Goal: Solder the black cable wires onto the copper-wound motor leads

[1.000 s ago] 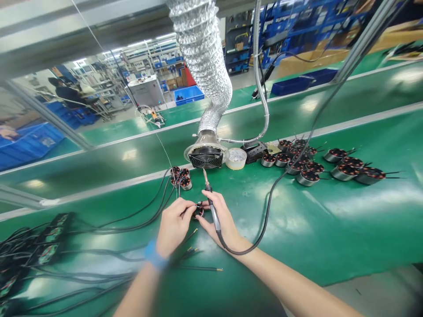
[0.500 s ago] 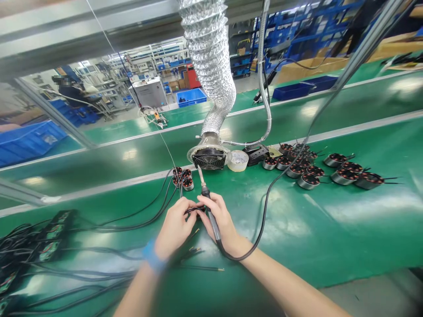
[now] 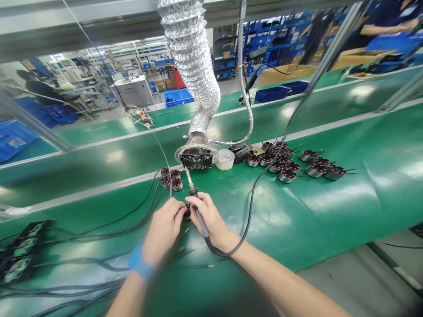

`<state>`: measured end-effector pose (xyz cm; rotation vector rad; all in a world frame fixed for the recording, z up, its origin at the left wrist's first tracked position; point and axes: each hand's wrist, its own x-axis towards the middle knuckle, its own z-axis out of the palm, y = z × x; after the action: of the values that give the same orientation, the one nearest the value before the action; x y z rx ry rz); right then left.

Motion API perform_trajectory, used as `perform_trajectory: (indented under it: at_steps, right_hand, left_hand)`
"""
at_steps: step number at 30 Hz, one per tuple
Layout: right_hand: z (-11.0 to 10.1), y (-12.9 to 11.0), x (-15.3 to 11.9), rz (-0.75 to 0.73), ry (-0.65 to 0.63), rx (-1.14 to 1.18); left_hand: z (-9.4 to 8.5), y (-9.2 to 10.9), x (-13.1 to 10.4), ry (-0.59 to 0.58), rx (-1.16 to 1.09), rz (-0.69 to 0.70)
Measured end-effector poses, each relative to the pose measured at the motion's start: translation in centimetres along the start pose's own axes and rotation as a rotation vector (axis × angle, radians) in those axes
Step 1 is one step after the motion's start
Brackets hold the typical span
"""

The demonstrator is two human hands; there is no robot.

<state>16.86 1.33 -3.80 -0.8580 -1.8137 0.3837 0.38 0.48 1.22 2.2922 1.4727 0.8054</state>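
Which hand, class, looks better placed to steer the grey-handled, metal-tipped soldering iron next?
Probably the right hand: it grips the soldering iron, whereas the left hand is occupied at the small, dark part between both hands.

Right of the cable [image 3: 251, 201], the green mat [image 3: 313, 224] gives passage; the fan [image 3: 197, 161] blocks ahead.

My bench [image 3: 330, 211]: green top. L: blk units w/ green boards [image 3: 24, 247], blk cables [image 3: 79, 261] trailing R from there; gold-tipped cable end [image 3: 210, 266] nr me. Back ctr: sm motor group [image 3: 177, 183], cables attached. R of that: round pale tub [image 3: 225, 160], blk bracket [image 3: 241, 152] just beside. Further R: bigger motor cluster [image 3: 287, 176], then 3 motors [image 3: 316, 170] grouped, leads pointing R.
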Motion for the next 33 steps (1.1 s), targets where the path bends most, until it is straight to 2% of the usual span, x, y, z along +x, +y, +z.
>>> perform_trajectory:
  at_steps: [5, 9, 15, 25, 33]
  right_hand:
    - [-0.1, 0.2, 0.0, 0.021, 0.015, 0.033]
    - [0.0, 0.1, 0.0, 0.020, 0.019, 0.069]
    - [0.2, 0.4, 0.1, 0.022, 0.033, 0.061]
    - [0.0, 0.6, 0.0, 0.015, -0.023, 0.085]
    - [-0.4, 0.3, 0.4, 0.026, -0.046, 0.067]
  left_hand:
    - [0.2, -0.7, 0.2, -0.031, 0.148, 0.062]
    - [0.4, -1.2, 0.1, -0.013, 0.164, 0.082]
    - [0.9, -1.0, 0.0, -0.027, 0.162, -0.005]
    - [0.8, -0.6, 0.1, -0.011, 0.028, -0.075]
    - [-0.5, -0.3, 0.5, 0.010, -0.212, -0.045]
